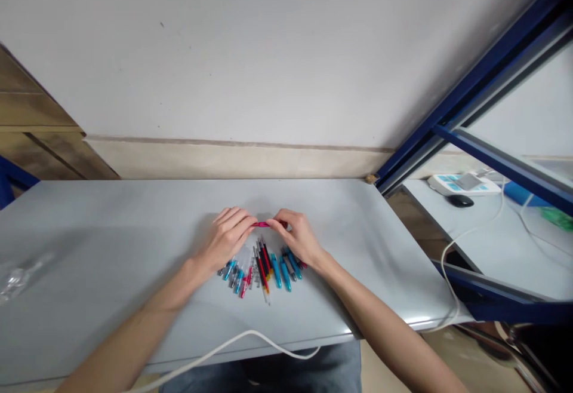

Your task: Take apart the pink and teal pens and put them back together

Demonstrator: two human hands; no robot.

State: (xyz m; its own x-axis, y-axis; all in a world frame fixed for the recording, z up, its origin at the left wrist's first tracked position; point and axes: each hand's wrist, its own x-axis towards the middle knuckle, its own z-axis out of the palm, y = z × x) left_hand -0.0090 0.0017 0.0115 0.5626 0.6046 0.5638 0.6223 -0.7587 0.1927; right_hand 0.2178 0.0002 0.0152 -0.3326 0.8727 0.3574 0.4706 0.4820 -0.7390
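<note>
Both hands are closed on a pink pen part [262, 224], held level just beyond the loose parts. My left hand [230, 235] pinches its left end and my right hand [293, 235] its right end; the fingers hide both ends. Between my forearms lie several pen refills [263, 264] with red and black sections. To their left are clear pen barrels [239, 278] with blue, dark and pink ends, some partly behind my left hand. On the right, blue pen barrels [285, 273] lie near my right wrist, together with dark ones. Small clear pieces [256, 273] sit beside the refills.
The grey table [125, 226] meets a white wall [268, 52]. Crumpled clear plastic [18, 282] lies at far left. A white cable [233, 339] crosses the front edge. To the right, past a blue metal frame [447, 106], another table holds a black mouse [460, 200] and a white device [465, 184].
</note>
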